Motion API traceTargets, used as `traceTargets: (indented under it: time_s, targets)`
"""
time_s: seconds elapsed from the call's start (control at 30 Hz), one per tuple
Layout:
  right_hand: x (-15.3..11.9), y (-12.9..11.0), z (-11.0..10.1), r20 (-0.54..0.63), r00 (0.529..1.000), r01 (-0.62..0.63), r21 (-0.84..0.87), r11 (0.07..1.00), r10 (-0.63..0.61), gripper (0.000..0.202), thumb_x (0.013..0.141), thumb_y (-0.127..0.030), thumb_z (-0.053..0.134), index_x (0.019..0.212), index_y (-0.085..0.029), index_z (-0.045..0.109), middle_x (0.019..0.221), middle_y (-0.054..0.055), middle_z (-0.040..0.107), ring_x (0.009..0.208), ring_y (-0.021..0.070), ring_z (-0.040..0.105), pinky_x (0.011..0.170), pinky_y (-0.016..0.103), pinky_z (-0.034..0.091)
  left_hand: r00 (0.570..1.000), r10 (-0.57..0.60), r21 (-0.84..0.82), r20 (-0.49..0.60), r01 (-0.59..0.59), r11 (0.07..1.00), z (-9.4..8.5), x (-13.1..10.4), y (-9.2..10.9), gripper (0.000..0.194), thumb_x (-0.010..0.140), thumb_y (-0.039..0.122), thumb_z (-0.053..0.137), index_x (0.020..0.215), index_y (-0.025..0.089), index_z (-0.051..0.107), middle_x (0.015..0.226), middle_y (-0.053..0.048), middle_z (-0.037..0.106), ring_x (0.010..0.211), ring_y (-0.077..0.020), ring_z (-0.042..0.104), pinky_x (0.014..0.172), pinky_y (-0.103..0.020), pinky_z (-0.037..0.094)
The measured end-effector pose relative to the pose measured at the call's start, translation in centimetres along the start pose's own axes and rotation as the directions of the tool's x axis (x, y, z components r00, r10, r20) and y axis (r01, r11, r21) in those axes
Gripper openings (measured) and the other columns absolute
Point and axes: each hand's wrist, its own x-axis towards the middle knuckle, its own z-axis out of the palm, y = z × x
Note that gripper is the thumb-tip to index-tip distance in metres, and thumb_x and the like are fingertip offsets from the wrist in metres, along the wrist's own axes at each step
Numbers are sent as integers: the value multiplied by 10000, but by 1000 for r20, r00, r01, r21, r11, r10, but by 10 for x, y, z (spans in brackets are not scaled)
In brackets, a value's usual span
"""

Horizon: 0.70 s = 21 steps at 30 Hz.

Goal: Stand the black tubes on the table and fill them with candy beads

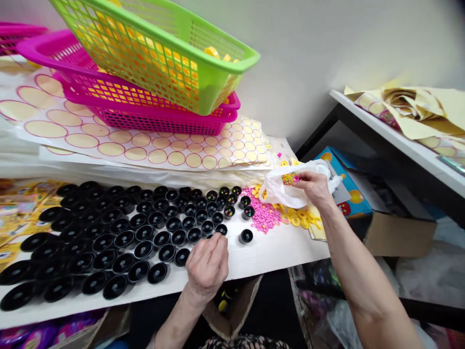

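Note:
Rows of small round black cups stand open side up on the white table. My left hand is closed at the near right side of the group, its fingertips at the rim of one black cup. My right hand is over a white plastic bag, pinching a small pink piece. Many-coloured beads show in the bag's opening. A few cups at the right, such as one black cup, have coloured bits inside. One black cup stands apart.
Pink pieces and yellow rings lie beside the bag. Behind stand a green basket and a magenta basket with yellow parts, on sheets of round stickers. A shelf and a blue box are right.

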Motion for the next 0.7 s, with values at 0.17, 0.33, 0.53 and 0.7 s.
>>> traceTargets:
  time_s: [0.17,0.33,0.53,0.7]
  targets:
    - [-16,-41,17,91,996,-54,470,881,13,253,505,-208,784,739,-170,696,699,8,655,650,148,592,649,305,497,999,-27,-2,35,27,1000,-1,-1,2,316,714,54,649,1016,132,599,891,-119,699,732,-186,639,666,-308,508]
    - [-36,-90,63,340,929,-49,500,865,-143,215,573,-219,760,776,-188,697,710,-3,640,658,140,569,639,297,476,998,-53,-11,43,53,999,-3,1,4,288,736,57,622,1009,141,587,900,-120,697,718,-181,629,644,-312,507]
    - [-42,-112,114,591,667,493,105,864,-453,147,740,-156,546,783,-155,687,730,23,582,732,158,524,668,285,406,998,-60,-10,34,61,998,-3,0,5,284,731,55,620,1001,136,587,901,-122,694,702,-178,613,629,-310,496]
    - [-47,-128,124,751,518,794,-243,557,-410,163,748,-131,505,746,-160,666,813,80,616,830,213,507,688,303,358,997,-64,-16,42,65,998,-4,-1,5,288,744,62,602,1022,136,583,912,-122,693,706,-172,602,630,-304,490]
